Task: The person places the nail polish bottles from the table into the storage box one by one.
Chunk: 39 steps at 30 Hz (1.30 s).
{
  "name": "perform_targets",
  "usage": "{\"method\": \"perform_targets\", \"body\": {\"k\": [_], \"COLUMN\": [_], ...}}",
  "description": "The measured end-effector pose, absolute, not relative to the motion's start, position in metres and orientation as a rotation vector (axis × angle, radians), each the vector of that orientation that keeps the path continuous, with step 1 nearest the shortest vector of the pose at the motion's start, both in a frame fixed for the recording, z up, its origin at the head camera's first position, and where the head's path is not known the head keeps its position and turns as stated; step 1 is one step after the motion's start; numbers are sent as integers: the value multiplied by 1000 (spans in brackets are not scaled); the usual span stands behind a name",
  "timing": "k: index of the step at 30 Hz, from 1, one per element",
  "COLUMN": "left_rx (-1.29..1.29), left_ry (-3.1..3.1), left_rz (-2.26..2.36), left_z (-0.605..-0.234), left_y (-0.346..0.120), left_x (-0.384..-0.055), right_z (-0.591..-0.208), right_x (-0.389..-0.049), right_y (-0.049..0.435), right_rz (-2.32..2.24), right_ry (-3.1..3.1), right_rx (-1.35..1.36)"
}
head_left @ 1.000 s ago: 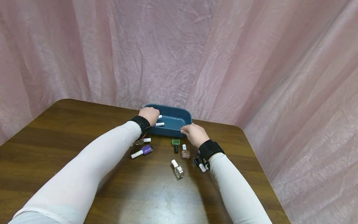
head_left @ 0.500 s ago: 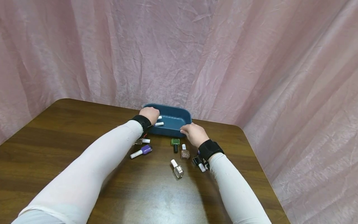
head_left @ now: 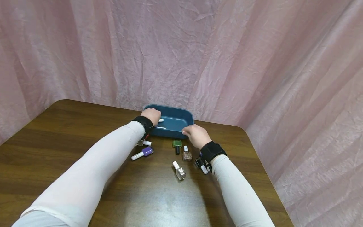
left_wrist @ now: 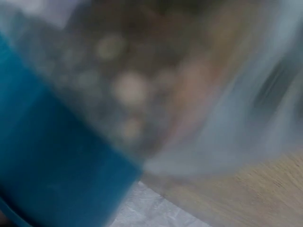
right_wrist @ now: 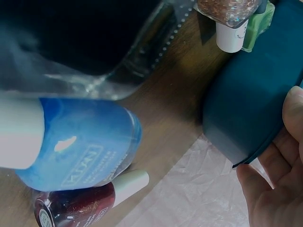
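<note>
A blue tray (head_left: pixel 173 133) stands at the far side of the table, with white-capped bottles (head_left: pixel 161 120) in its left part. My right hand (head_left: pixel 196 136) grips the tray's right end; in the right wrist view the thumb lies over the rim and the fingers (right_wrist: pixel 255 187) are beneath it. My left hand (head_left: pixel 151 116) is over the tray's left end, its fingers hidden from the head view, so I cannot tell what they hold. The left wrist view shows the tray wall (left_wrist: pixel 61 161) beside a large, blurred glittery shape (left_wrist: pixel 128 90).
Nail polish bottles lie on the table: purple (head_left: pixel 147 151), silver (head_left: pixel 180 173), green (head_left: pixel 177 143), copper glitter (head_left: pixel 187 156) and dark (head_left: pixel 198 163). Light blue (right_wrist: pixel 90 142) and dark red (right_wrist: pixel 78 203) bottles show near the right wrist. A pink curtain (head_left: pixel 170 53) hangs behind.
The nearer white cap in the tray has dropped lower, partly behind the tray's near wall. Both hands stay at the tray's ends; the view has shifted slightly.
</note>
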<state>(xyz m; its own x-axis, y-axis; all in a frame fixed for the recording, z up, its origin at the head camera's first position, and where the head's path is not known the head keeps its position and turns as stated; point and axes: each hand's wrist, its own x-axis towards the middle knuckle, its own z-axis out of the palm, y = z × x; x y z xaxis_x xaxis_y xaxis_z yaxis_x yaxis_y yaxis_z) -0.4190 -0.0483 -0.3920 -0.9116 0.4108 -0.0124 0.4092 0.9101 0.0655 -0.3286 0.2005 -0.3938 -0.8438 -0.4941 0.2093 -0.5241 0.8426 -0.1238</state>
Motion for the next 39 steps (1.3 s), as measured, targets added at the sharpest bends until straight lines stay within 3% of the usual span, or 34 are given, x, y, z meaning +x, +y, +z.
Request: {"method": "perform_targets", "body": {"k": [39], "left_rx": [825], "left_ry": [3199], "left_rz": [-62], "left_z": [-391], "left_y": [-57], "left_x": [-411], "right_z": [-396], "right_x": [-334], "right_y": [198], "right_rz": [260], "right_ry": [-2861], "right_rx": [828]}}
